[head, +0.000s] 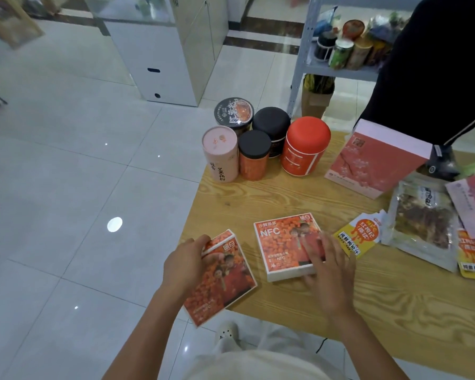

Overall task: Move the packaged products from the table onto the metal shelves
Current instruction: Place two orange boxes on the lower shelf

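My left hand (185, 266) grips an orange-and-white box (222, 281) by its left edge, and the box hangs partly past the near left corner of the wooden table (381, 311). My right hand (331, 266) rests with spread fingers on the right side of a second, matching NFC box (283, 244) lying flat on the table. Several round canisters (305, 150) stand at the table's far left. A pink box (368, 160) and pouches (422, 220) lie to the right. The metal shelf (340, 71) behind holds several cans.
Another person in dark clothing (436, 64) stands at the table's far right, in front of the shelf. A white cabinet (159, 50) stands on the tiled floor to the left. A paper bag (317, 97) sits under the shelf. My shoe (226, 331) shows below the table edge.
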Demonstrator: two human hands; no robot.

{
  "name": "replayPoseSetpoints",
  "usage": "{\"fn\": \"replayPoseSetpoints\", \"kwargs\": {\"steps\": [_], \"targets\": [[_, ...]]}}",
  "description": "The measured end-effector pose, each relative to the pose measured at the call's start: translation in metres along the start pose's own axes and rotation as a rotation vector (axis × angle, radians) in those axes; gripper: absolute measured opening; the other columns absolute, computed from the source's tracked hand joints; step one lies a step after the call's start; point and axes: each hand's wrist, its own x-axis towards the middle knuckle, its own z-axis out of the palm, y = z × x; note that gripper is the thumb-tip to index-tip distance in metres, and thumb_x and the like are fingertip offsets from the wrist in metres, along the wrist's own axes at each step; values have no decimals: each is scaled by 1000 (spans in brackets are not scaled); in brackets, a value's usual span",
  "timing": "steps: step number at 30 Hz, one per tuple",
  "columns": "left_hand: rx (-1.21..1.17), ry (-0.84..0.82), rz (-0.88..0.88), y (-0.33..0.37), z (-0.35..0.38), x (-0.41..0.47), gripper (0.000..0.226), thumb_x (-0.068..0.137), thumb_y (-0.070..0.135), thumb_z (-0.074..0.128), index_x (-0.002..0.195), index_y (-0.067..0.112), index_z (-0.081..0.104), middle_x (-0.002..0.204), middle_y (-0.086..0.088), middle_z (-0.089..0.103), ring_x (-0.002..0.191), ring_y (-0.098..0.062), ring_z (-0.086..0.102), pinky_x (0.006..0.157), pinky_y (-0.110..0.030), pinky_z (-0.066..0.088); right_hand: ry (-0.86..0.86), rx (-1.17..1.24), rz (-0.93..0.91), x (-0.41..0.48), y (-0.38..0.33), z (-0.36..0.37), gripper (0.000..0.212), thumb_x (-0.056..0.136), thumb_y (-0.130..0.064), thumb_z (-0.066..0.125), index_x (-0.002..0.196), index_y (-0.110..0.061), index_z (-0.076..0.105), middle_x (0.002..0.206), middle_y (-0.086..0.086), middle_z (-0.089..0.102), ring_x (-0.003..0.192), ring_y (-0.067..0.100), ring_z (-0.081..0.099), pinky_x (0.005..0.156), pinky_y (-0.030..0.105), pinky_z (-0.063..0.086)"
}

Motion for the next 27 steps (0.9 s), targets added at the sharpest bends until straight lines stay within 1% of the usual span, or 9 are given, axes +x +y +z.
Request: {"fn": "replayPoseSetpoints", "kwargs": {"steps": [2,4,8,12,14,17,21,24,27], "targets": [[5,-1,-14,2,0,3,33,90,58,50,110,32,54,90,4,55,80,-16,55,60,-27,39,63,-12,-107,8,3,-3,93,48,-28,91,133,-23,53,137,6,54,132,23,36,106,58,21],[7,-4,-28,4,1,7,35,90,58,48,112,31,54,91,3,56,82,-16,56,62,-28,41,69,11,-167,18,6,-6,93,47,-27,92,130,-22,52,131,4,59,127,20,38,105,51,26],[1,-8,-52,11,4,15,36,90,59,47,110,30,56,91,2,57,82,-17,57,65,-30,45,-31,-29,-233,39,16,-11,97,39,-27,92,128,-22,53,127,5,56,117,25,46,93,45,45],[18,-5,-75,19,8,21,36,90,58,47,111,30,56,88,3,54,78,-16,54,60,-29,41,-144,-99,-247,51,30,-4,102,34,-24,94,124,-26,47,121,5,56,111,29,54,92,46,47],[16,-13,-87,22,11,24,39,90,58,47,115,30,55,91,3,54,81,-17,54,59,-28,38,-234,-133,-267,62,32,-7,95,41,-31,94,126,-25,52,123,5,53,114,29,54,97,47,44],[1,-29,-115,24,16,28,42,89,61,46,118,31,54,94,2,57,83,-17,57,63,-29,45,-334,-139,-357,85,28,-24,85,65,-52,78,137,-30,40,141,0,36,133,24,34,112,44,19],[-6,-50,-153,25,20,34,42,89,61,47,118,32,55,96,2,60,83,-17,59,71,-34,53,-459,-168,-427,122,11,-37,114,67,-48,79,152,-30,6,160,3,-2,148,22,-3,116,49,-7],[-14,-54,-165,26,22,36,43,88,63,46,117,33,55,97,2,61,84,-16,59,72,-34,53,-573,-306,-524,144,-11,-37,127,69,-39,81,151,-29,-15,158,11,-22,145,27,-20,113,53,-13],[-23,-43,-177,26,21,36,43,88,63,46,117,33,56,97,3,60,83,-15,58,69,-32,51,-642,-363,-564,155,-27,-31,139,61,-34,87,149,-27,-21,158,16,-14,146,29,-16,113,55,-11]]}}
